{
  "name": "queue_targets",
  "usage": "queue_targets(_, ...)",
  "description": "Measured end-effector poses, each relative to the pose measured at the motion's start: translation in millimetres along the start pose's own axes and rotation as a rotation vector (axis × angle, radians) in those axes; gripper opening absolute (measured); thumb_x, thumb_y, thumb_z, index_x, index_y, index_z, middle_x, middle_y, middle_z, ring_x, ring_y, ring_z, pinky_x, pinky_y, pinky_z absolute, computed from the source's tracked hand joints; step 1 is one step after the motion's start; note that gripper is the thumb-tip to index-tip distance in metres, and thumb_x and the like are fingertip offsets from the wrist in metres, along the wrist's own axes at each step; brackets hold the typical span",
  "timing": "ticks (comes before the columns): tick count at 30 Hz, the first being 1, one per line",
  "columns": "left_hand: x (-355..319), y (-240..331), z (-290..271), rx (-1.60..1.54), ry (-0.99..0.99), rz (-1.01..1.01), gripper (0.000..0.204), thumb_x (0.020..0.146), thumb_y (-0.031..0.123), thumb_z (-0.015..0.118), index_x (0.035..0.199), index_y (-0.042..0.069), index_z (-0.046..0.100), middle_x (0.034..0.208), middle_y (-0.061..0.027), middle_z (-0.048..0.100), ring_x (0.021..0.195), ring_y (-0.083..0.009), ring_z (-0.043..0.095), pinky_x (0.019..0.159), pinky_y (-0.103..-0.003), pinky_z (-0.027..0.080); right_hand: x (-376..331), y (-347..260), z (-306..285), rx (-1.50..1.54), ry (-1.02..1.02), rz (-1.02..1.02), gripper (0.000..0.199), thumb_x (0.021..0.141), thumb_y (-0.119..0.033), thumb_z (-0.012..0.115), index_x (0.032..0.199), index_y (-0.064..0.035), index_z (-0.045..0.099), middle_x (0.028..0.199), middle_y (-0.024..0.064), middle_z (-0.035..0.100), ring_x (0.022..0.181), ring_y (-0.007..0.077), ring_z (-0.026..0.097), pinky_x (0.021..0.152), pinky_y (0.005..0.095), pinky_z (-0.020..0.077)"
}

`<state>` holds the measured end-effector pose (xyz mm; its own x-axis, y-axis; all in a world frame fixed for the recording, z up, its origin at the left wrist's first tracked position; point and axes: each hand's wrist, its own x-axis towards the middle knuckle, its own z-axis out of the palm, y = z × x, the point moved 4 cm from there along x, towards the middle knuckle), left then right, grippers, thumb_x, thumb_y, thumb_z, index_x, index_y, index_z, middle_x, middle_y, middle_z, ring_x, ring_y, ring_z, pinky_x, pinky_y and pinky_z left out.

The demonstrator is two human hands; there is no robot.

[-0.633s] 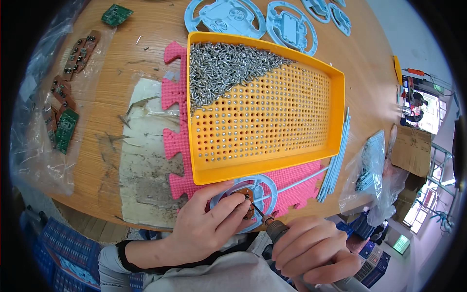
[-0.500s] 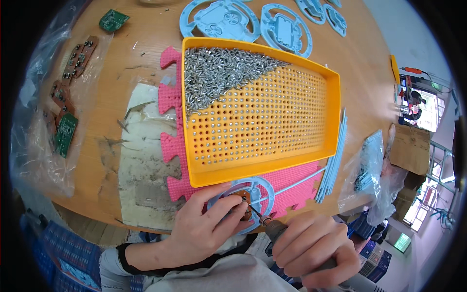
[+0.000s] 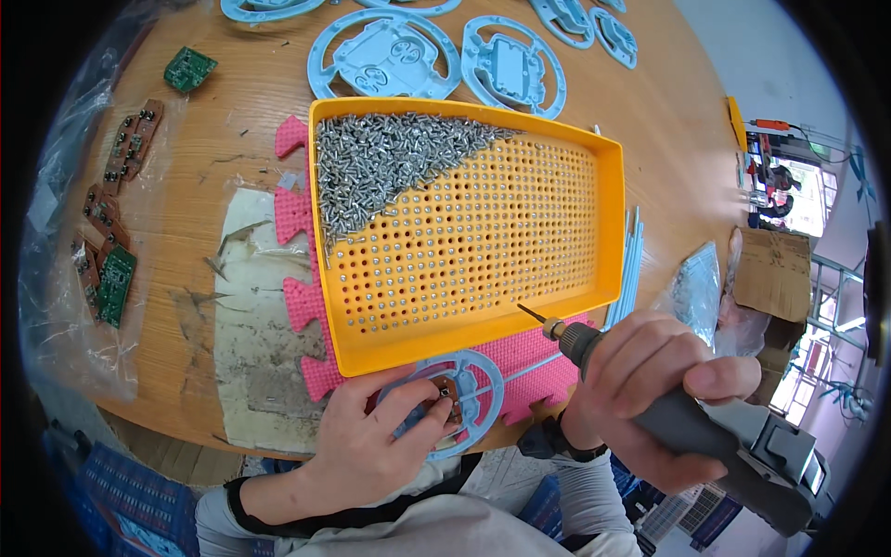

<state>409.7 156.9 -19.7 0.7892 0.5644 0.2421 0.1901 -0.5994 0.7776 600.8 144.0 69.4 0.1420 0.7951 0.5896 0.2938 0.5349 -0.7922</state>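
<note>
My left hand (image 3: 367, 446) is closed on a light blue steering-wheel-shaped plastic part (image 3: 497, 395), its fingers pressing a small brown circuit board (image 3: 454, 386) into the middle. The part lies on a pink foam mat (image 3: 534, 357) at the table's near edge. Wrapped in my right hand (image 3: 650, 385) is a dark electric screwdriver (image 3: 705, 418). Its thin bit points up and left over the near wall of a yellow tray (image 3: 483, 345). Loose silver screws (image 3: 399, 167) are heaped in the tray's far left corner; many others stand in its rows of holes.
More light blue wheel parts (image 3: 385, 60) lie beyond the tray. Brown boards (image 3: 135, 144) and green boards (image 3: 116, 283) rest on clear plastic at left. Light blue sticks (image 3: 629, 269) lie right of the tray, near a plastic bag (image 3: 696, 278) and cardboard box (image 3: 772, 274).
My right hand has lifted the screwdriver off the circuit board and brought it up and right to the tray's near wall. My left hand keeps its hold. The view has shifted slightly.
</note>
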Motion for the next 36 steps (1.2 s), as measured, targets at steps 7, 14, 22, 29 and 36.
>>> queue_targets(7,-0.1,0.6,-0.5,0.006,0.002,0.002,0.034,0.06,0.016,0.083,0.092,0.011,0.07,0.098,-0.0018,0.058,0.098,-0.0304,0.05,0.083,-0.038,0.043,-6.7,7.2,-0.5,0.105,0.019,0.027,0.061,0.083,-0.051,0.068,0.108,-0.0014,0.041,0.066,0.0098,0.057,0.049,0.0231,0.057,0.046,0.0352,0.0498)
queue_targets(14,4.7,2.1,-3.4,0.022,0.023,0.0,0.022,0.069,0.016,0.076,0.089,0.009,0.068,0.095,-0.0008,0.06,0.1,-0.0268,0.052,0.078,-0.033,0.047,-4.6,9.5,6.1,-0.05,0.054,-0.005,0.052,0.091,-0.055,0.051,0.102,-0.0058,0.04,0.059,0.0036,0.051,0.043,0.0142,0.051,0.04,0.0265,0.0428)
queue_targets(22,6.0,2.9,-5.6,0.008,0.026,0.007,0.022,0.069,0.013,0.075,0.089,0.008,0.068,0.096,-0.0019,0.059,0.097,-0.0275,0.054,0.077,-0.034,0.048,-7.3,7.4,11.8,-0.089,0.051,-0.076,0.053,0.091,-0.054,0.052,0.103,-0.0043,0.041,0.061,0.004,0.052,0.042,0.0145,0.05,0.04,0.0259,0.0419)
queue_targets(29,2.4,-0.3,-3.2,-0.064,-0.015,0.002,0.038,0.061,0.015,0.084,0.096,0.011,0.068,0.098,-0.0005,0.058,0.099,-0.03,0.05,0.081,-0.037,0.042,-5.7,-49.6,4.2,0.173,0.107,-0.085,0.049,0.089,-0.048,0.057,0.102,-0.0025,0.047,0.06,0.0006,0.051,0.043,0.0105,0.047,0.043,0.0217,0.0407)
queue_targets(36,1.3,-0.5,-3.2,-0.062,-0.01,-0.015,0.034,0.063,0.012,0.082,0.095,0.01,0.069,0.099,-0.0002,0.059,0.1,-0.0295,0.05,0.083,-0.037,0.042,-31.5,-61.6,52.4,0.41,-0.143,0.099,0.039,0.091,-0.038,0.062,0.09,-0.0035,0.044,0.06,0.0091,0.055,0.046,0.0202,0.055,0.044,0.0313,0.0494)
